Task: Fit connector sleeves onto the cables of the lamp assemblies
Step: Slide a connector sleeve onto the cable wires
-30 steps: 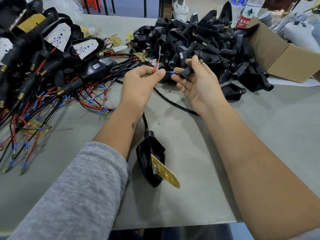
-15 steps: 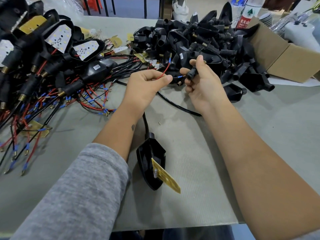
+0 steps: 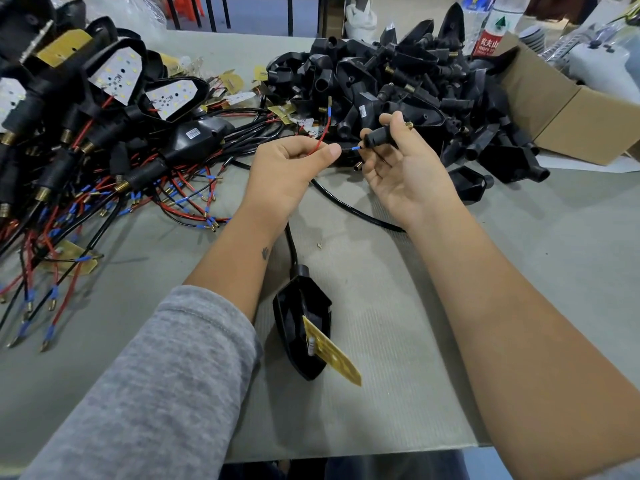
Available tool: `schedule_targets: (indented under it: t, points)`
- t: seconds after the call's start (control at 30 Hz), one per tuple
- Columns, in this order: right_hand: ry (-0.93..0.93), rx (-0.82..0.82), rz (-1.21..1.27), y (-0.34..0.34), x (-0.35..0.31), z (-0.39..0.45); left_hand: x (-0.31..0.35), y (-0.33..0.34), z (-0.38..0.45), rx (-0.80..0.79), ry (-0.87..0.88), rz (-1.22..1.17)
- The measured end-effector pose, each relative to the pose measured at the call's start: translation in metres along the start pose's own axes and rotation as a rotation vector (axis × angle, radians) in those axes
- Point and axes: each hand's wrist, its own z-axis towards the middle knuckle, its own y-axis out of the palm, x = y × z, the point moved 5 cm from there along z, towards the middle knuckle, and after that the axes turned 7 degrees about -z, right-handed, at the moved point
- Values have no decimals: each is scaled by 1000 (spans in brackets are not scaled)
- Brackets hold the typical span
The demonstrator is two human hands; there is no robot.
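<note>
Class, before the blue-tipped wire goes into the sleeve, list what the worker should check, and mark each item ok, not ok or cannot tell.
1. Left hand pinches the wires: ok.
2. Right hand grips the connector sleeve: ok.
3. Blue-tipped wire points at the sleeve's mouth: ok.
4. Tip already inside the sleeve: not ok, it sits just outside.
5. Red wire lined up with the sleeve: not ok, it sticks upward.
6. Sleeve bore clear: cannot tell.
</note>
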Motion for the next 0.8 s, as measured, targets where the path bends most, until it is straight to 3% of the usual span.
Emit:
schedule_targets:
  t: [0.47, 0.63, 0.8]
  points:
    - [-1, -69, -11, 7, 0, -3, -3, 0, 2, 8, 7, -9]
    - [-18, -142, -153, 13, 4, -3, -3, 5, 2, -41, 15, 40]
    - [-24, -123, -166, 13, 5, 0, -3, 4, 3, 19, -136, -59]
